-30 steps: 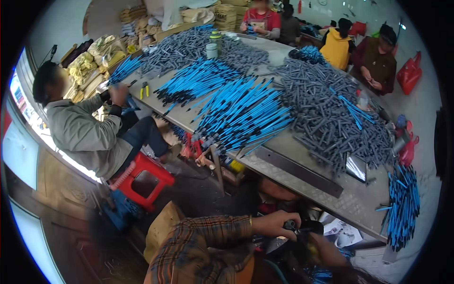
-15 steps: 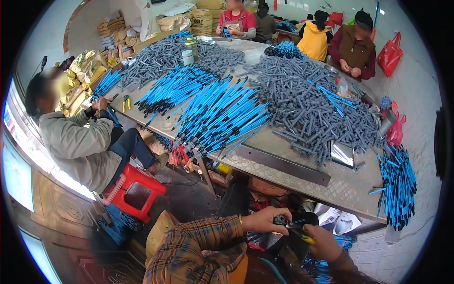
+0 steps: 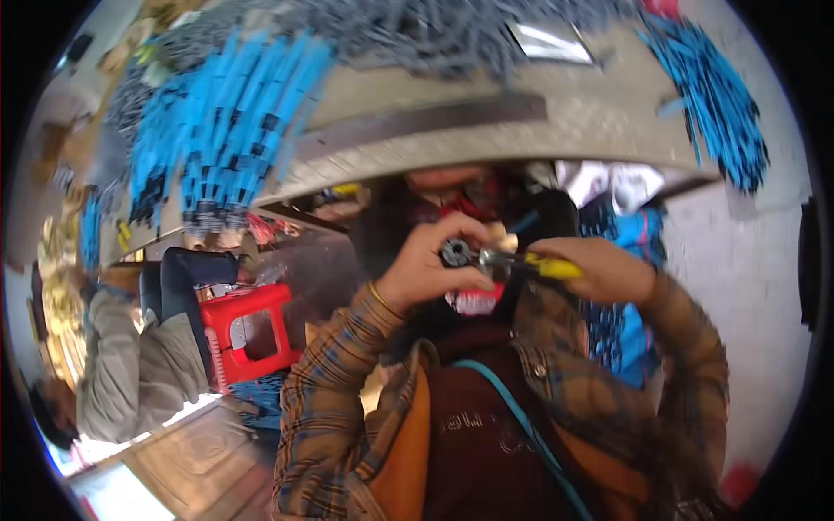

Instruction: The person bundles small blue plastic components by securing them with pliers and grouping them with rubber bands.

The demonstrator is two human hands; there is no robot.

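In front of my chest, my left hand (image 3: pixel 421 269) curls its thumb and fingers around a dark grey round part (image 3: pixel 455 253), its ribbed, hollow-looking end facing up. My right hand (image 3: pixel 599 267) is wrapped round the yellow handles of a pair of pliers (image 3: pixel 556 267). The metal jaws point left and meet or nearly touch the grey part; blur hides whether they grip it. A short thin blue rod (image 3: pixel 526 220) shows just beyond the jaws.
Ahead runs the table edge, with a dark metal bar (image 3: pixel 426 122) along it. Blue rods (image 3: pixel 243 130) lie bundled at left, another bundle (image 3: pixel 717 104) at right. More blue bundles (image 3: pixel 621 334) sit beside my right arm. A co-worker (image 3: pixel 139 369) sits left by a red stool (image 3: pixel 211 334).
The view has tilted downward, so my hands and chest show higher and larger. My left hand still holds the grey part, my right the pliers, whose jaws now show clearly against it.
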